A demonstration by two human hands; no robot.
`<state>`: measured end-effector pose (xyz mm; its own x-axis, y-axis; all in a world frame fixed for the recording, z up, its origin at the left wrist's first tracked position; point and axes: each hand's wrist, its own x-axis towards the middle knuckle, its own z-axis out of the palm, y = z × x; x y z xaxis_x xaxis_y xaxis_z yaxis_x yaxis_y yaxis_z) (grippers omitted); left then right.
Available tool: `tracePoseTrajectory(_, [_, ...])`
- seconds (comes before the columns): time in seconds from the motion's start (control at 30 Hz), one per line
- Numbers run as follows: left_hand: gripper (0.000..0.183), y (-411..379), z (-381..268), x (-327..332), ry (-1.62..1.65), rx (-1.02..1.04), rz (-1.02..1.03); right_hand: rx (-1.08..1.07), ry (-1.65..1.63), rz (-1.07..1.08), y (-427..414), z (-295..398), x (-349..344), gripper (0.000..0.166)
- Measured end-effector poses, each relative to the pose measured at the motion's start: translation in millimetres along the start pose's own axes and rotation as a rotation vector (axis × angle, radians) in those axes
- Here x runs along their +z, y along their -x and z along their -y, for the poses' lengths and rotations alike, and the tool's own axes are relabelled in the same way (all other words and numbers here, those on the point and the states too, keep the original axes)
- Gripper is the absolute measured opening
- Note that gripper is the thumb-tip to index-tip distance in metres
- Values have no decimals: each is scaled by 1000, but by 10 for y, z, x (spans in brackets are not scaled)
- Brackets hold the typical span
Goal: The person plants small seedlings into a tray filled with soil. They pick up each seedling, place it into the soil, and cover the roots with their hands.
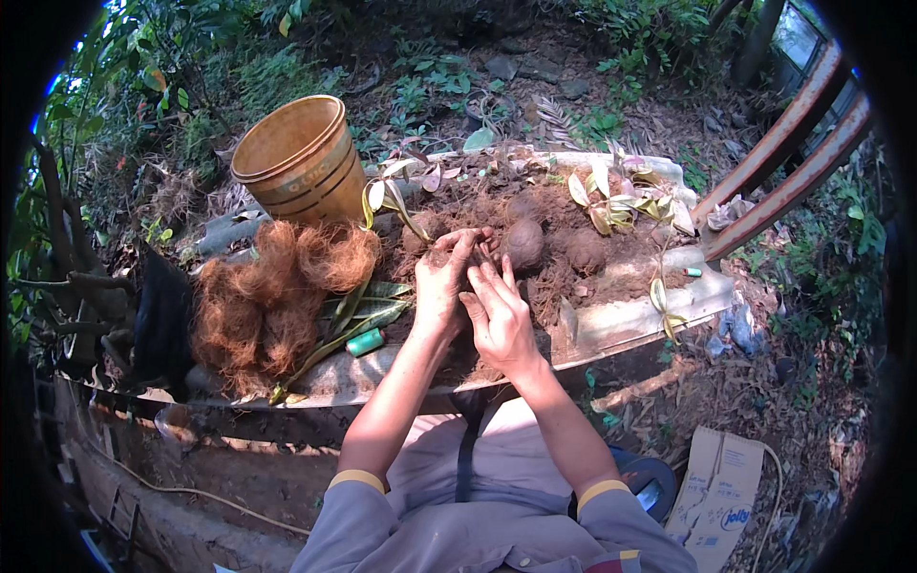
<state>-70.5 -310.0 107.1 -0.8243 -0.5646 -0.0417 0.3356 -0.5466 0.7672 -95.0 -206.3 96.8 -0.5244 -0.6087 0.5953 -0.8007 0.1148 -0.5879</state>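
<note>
My left hand (440, 283) and my right hand (501, 319) meet over a heap of dark soil and fibre (473, 190), both smeared with dirt. The left fingers curl over at the top, and whatever lies beneath them is hidden. On the right hand the fingers are stretched and somewhat apart, with nothing visible in them. Just beyond the left hand is a round soil ball (423, 230) with a leafy cutting (390, 197) rising from it. To the right of my fingertips sit a smooth brown soil ball (524, 243) and a rougher one (586, 251).
Fluffy brown coir clumps (261, 308) lie left, before a yellow plastic bucket (301, 186). A green thread spool (365, 342) rests by long leaves (380, 311); another small spool (692, 272) is at right. Pale corrugated sheeting (637, 308) forms the work surface. Rusty metal bars (781, 179) rise at right.
</note>
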Motion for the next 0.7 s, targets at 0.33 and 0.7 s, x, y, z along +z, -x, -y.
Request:
tracePoseTrajectory(0.33, [19, -35, 43, -94, -133, 96, -133, 220, -371, -165, -6, 60, -114, 37])
tracePoseTrajectory(0.7, [36, 96, -78, 12, -104, 143, 108, 255, -313, -277, 10, 201, 110, 34])
